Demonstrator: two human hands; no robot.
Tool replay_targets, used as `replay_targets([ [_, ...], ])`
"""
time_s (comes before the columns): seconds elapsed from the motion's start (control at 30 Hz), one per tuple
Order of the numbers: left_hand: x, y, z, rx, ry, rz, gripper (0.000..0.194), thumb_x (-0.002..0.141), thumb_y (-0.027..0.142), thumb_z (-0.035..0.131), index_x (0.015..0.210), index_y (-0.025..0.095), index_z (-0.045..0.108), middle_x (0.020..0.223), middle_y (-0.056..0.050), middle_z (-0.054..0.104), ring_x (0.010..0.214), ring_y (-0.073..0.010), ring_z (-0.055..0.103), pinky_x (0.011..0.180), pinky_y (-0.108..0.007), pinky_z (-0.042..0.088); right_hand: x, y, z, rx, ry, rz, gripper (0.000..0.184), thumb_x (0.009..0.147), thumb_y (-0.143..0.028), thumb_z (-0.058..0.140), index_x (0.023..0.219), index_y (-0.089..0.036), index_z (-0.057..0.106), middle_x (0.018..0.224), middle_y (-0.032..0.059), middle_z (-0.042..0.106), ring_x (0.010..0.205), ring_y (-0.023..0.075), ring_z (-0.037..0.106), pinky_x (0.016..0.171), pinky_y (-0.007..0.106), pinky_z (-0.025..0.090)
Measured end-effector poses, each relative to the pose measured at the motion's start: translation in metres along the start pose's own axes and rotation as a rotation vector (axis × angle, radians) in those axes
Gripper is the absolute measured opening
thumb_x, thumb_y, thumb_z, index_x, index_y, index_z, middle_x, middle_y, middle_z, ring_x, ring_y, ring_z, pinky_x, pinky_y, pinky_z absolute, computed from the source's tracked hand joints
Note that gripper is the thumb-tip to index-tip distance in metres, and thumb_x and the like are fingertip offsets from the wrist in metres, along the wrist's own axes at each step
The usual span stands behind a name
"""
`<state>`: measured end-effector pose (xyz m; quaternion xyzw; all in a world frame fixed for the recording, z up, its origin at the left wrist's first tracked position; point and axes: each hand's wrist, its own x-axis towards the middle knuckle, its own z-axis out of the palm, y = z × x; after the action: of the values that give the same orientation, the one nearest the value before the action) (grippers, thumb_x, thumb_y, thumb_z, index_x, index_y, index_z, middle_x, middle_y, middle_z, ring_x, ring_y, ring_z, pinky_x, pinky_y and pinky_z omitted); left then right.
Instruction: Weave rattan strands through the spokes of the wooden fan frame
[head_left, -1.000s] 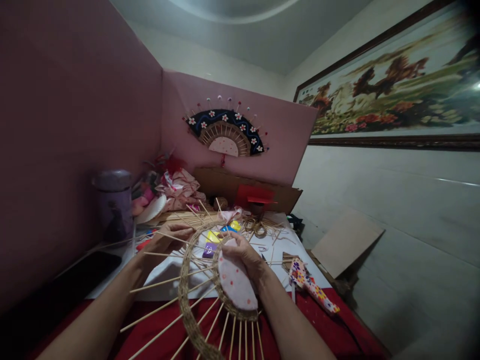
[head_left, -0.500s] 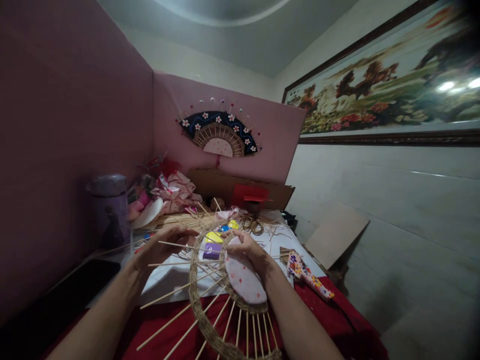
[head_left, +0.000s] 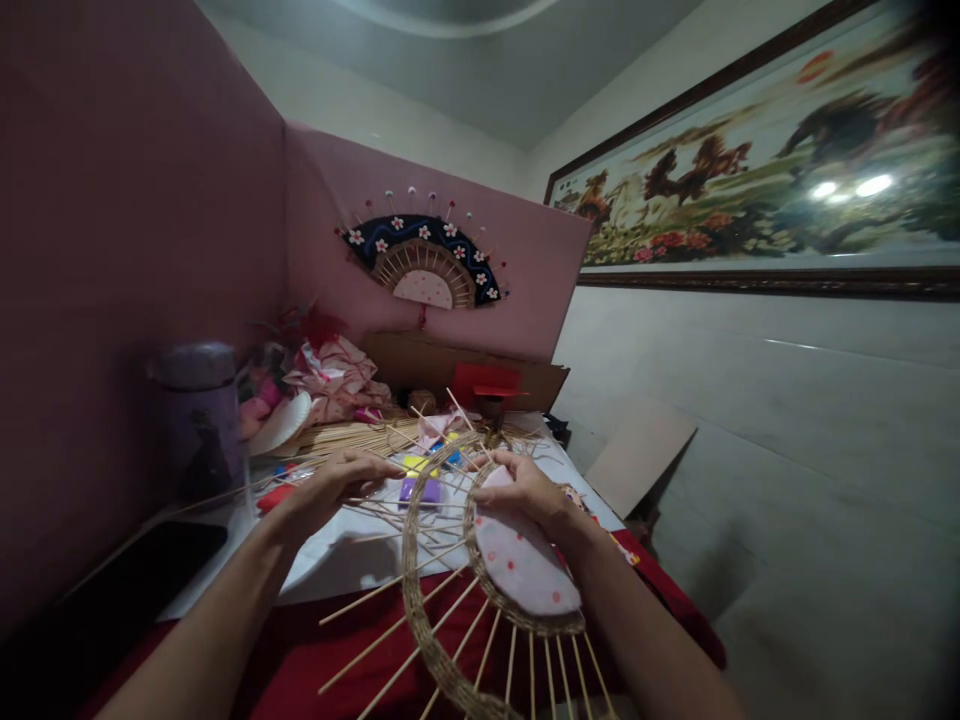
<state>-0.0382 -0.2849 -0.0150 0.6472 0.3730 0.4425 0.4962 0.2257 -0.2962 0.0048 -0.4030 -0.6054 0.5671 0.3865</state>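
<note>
My right hand [head_left: 525, 488] grips a half-round fan frame [head_left: 415, 590] by its white padded centre with red dots, thumb on the front. Thin wooden sticks radiate from that centre, crossed by two curved bands of braided twine. My left hand [head_left: 349, 482] is at the frame's upper left, its bent fingertips together at the outer end of a stick, which they seem to pinch; the hand partly hides the stick. Behind the frame lie a yellow packet [head_left: 420, 466] and a purple packet [head_left: 420, 493].
A finished dark fan with flowers [head_left: 424, 233] hangs on the pink board. Loose sticks [head_left: 341, 438] lie at the back. A purple tumbler [head_left: 196, 430] and a black phone-like slab [head_left: 161, 565] are at left. Twine ball [head_left: 422, 402] and red box [head_left: 487, 380] stand behind.
The fan frame and my right hand have shifted right in view and turned slightly. My left hand's fingers have drawn closer together. The whole view has swung a little to the right.
</note>
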Motion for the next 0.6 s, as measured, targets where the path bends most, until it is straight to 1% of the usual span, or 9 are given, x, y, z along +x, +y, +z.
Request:
replay_targets([
  [0.07, 0.003, -0.001, 0.002, 0.07, -0.001, -0.034, 0.028, 0.068, 0.035, 0.06, 0.079, 0.012, 0.072, 0.044, 0.004, 0.037, 0.043, -0.0069, 0.025, 0.043, -0.024, 0.015, -0.007, -0.003, -0.002, -0.048, 0.068, 0.0, 0.053, 0.047, -0.026, 0.079, 0.093, -0.018, 0.054, 0.057, -0.0057, 0.057, 0.047, 0.0087, 0.051, 0.046, 0.02, 0.04],
  [0.13, 0.006, -0.002, 0.006, 0.135, 0.046, -0.043, 0.026, 0.065, 0.036, 0.065, 0.077, 0.014, 0.072, 0.045, 0.003, 0.045, 0.044, -0.0078, 0.032, 0.044, -0.023, 0.019, -0.013, -0.005, -0.003, -0.083, 0.132, -0.017, 0.053, 0.046, -0.026, 0.079, 0.092, -0.018, 0.053, 0.056, -0.0055, 0.057, 0.048, 0.0094, 0.051, 0.047, 0.021, 0.04],
  [0.17, 0.006, -0.003, 0.008, 0.162, 0.076, -0.019, 0.025, 0.063, 0.036, 0.066, 0.076, 0.015, 0.072, 0.049, 0.001, 0.052, 0.046, -0.0091, 0.037, 0.046, -0.023, 0.024, -0.016, -0.005, -0.002, -0.099, 0.159, -0.026, 0.053, 0.046, -0.026, 0.078, 0.091, -0.018, 0.053, 0.055, -0.0055, 0.057, 0.047, 0.0095, 0.051, 0.046, 0.021, 0.04],
  [0.2, 0.007, -0.003, 0.01, 0.194, 0.107, 0.026, 0.024, 0.063, 0.036, 0.067, 0.074, 0.015, 0.072, 0.054, -0.002, 0.058, 0.051, -0.0109, 0.043, 0.048, -0.023, 0.028, -0.019, -0.005, -0.002, -0.115, 0.184, -0.035, 0.052, 0.046, -0.027, 0.078, 0.091, -0.018, 0.054, 0.054, -0.0055, 0.057, 0.046, 0.0096, 0.05, 0.046, 0.021, 0.039],
  [0.27, 0.006, -0.002, 0.015, 0.313, 0.152, 0.164, 0.022, 0.066, 0.037, 0.066, 0.072, 0.016, 0.072, 0.064, -0.005, 0.064, 0.059, -0.0144, 0.051, 0.054, -0.025, 0.034, -0.027, -0.006, -0.001, -0.141, 0.23, -0.057, 0.05, 0.048, -0.028, 0.078, 0.09, -0.017, 0.054, 0.052, -0.0051, 0.056, 0.044, 0.0099, 0.049, 0.044, 0.022, 0.038],
  [0.37, 0.0, 0.006, 0.024, 0.641, 0.184, 0.364, 0.021, 0.073, 0.035, 0.059, 0.076, 0.019, 0.072, 0.069, -0.005, 0.067, 0.064, -0.0157, 0.055, 0.059, -0.025, 0.036, -0.038, -0.006, 0.001, -0.127, 0.28, -0.094, 0.047, 0.05, -0.029, 0.078, 0.089, -0.017, 0.054, 0.054, -0.0035, 0.057, 0.045, 0.0103, 0.049, 0.043, 0.022, 0.037],
  [0.47, -0.006, 0.016, 0.035, 0.882, 0.17, 0.446, 0.02, 0.078, 0.033, 0.054, 0.079, 0.023, 0.072, 0.072, -0.004, 0.069, 0.066, -0.0161, 0.059, 0.061, -0.025, 0.037, -0.044, -0.003, 0.003, -0.039, 0.321, -0.116, 0.048, 0.05, -0.03, 0.078, 0.088, -0.017, 0.052, 0.058, -0.0025, 0.058, 0.048, 0.0109, 0.051, 0.046, 0.022, 0.039],
  [0.6, -0.011, 0.021, 0.048, 0.976, 0.087, 0.478, 0.022, 0.081, 0.029, 0.05, 0.083, 0.025, 0.071, 0.077, -0.004, 0.071, 0.071, -0.017, 0.062, 0.063, -0.026, 0.039, -0.046, 0.006, 0.003, 0.054, 0.354, -0.132, 0.054, 0.048, -0.031, 0.078, 0.092, -0.017, 0.05, 0.06, -0.0019, 0.059, 0.05, 0.0122, 0.053, 0.048, 0.024, 0.042],
])
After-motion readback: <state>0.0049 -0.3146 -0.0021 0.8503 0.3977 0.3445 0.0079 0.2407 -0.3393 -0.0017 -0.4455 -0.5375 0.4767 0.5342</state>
